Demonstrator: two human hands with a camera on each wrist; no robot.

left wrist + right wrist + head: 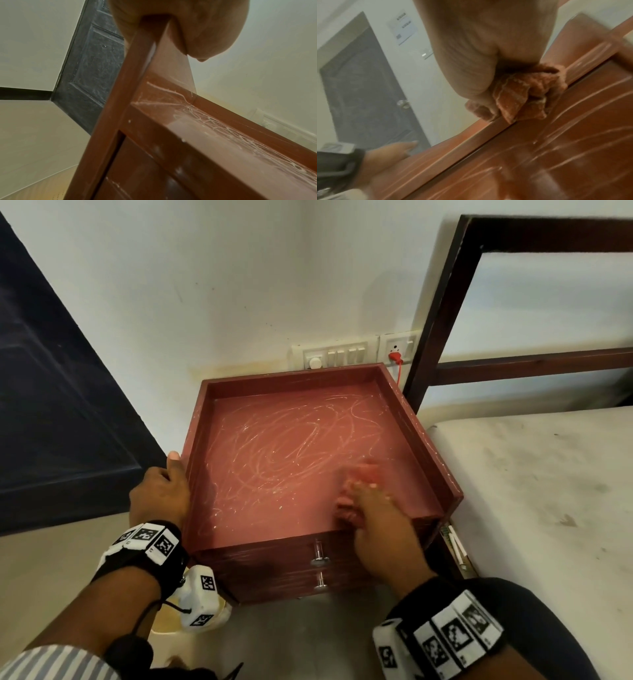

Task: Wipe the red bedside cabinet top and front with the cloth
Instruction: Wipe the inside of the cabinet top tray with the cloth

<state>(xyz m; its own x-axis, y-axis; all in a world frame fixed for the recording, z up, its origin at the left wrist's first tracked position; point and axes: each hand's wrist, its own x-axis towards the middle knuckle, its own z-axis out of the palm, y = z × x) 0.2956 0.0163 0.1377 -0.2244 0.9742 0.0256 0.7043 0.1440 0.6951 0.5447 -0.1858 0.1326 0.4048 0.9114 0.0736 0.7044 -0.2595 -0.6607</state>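
Observation:
The red bedside cabinet (284, 453) stands against the wall, its recessed top covered in pale scribble marks and edged by a raised rim. A bunched pinkish-red cloth (359, 484) lies on the top near the front right, blurred with motion. My right hand (373, 508) grips the cloth (527, 97) and presses it on the surface. My left hand (164, 491) clasps the left rim (150, 44) of the cabinet, fingers outside and thumb on the inside. Two metal knobs (320, 559) show on the drawer fronts below.
A bed with a pale mattress (548, 508) and a dark wooden frame (442, 313) sits close on the right. A switch panel (339, 356) with a red plug (395, 357) is on the wall behind. A dark door (44, 392) is at left, bare floor in front.

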